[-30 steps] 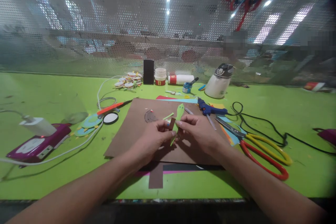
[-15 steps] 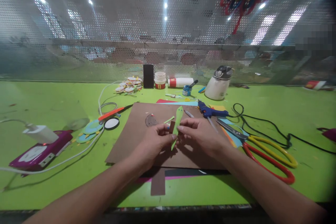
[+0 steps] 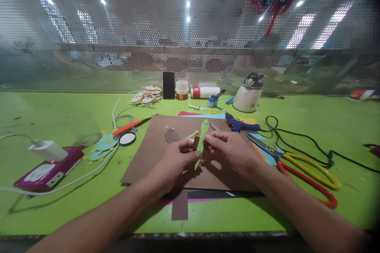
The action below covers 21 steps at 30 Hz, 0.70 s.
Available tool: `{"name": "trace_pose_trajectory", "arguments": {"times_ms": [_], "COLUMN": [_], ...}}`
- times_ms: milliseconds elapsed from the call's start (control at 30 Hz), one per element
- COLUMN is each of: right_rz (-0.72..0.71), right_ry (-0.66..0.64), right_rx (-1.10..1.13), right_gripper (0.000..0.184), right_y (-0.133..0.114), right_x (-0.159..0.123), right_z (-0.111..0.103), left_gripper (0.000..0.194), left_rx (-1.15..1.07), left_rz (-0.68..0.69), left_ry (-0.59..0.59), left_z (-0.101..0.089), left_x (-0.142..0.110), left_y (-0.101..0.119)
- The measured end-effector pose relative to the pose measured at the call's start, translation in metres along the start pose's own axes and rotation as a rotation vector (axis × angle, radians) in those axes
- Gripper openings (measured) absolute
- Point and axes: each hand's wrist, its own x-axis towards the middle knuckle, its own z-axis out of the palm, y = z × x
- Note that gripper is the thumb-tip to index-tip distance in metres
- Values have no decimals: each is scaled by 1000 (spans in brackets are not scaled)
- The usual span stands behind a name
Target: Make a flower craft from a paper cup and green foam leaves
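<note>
Between my two hands, over the brown sheet [image 3: 142, 158], is a green paper snake cutout [image 3: 204, 130] with two dark eye dots at its upper end. My left hand [image 3: 179, 158] pinches its lower part between thumb and fingers. A small brown paper piece [image 3: 196, 142] also sits in that hand, beside the cutout. My right hand [image 3: 227, 146] has its fingertips closed on the cutout's right edge. Just beyond the left fingers lie a thin green strip [image 3: 192, 134] and a half-round protractor [image 3: 171, 135]. The fingers hide part of the cutout's lower half.
On the right lie large scissors [image 3: 276, 154] with red and yellow handles and a blue glue gun [image 3: 239, 123] with a black cord. To the left are an orange cutter [image 3: 127, 127] and a purple power strip [image 3: 49, 170]. A jug [image 3: 248, 95] stands at the back.
The green cutout and both hands stay nearly in place. My right fingers have shifted slightly up along the cutout's edge. The whole view has tilted a little.
</note>
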Motion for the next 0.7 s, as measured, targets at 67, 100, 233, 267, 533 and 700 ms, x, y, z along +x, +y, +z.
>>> {"name": "trace_pose_trajectory", "arguments": {"times_ms": [67, 100, 233, 267, 533, 700], "right_rz": [-16, -18, -1, 1, 2, 38], "right_ry": [29, 39, 69, 73, 76, 56], "right_rx": [-12, -19, -29, -28, -39, -16], "right_gripper": [29, 28, 28, 28, 28, 27], "right_y": [-1, -2, -1, -1, -2, -4], "right_x": [1, 1, 1, 1, 0, -3], "right_z": [-1, -1, 0, 0, 1, 7], "left_gripper": [20, 21, 23, 24, 26, 26], "left_rx": [2, 2, 20, 39, 45, 25], "left_rz": [-3, -3, 0, -4, 124, 111], "left_ry": [-3, -11, -20, -12, -67, -63], "left_z": [0, 1, 1, 1, -5, -6], "left_x": [0, 0, 0, 0, 4, 5], "left_y": [0, 0, 0, 0, 4, 4]}}
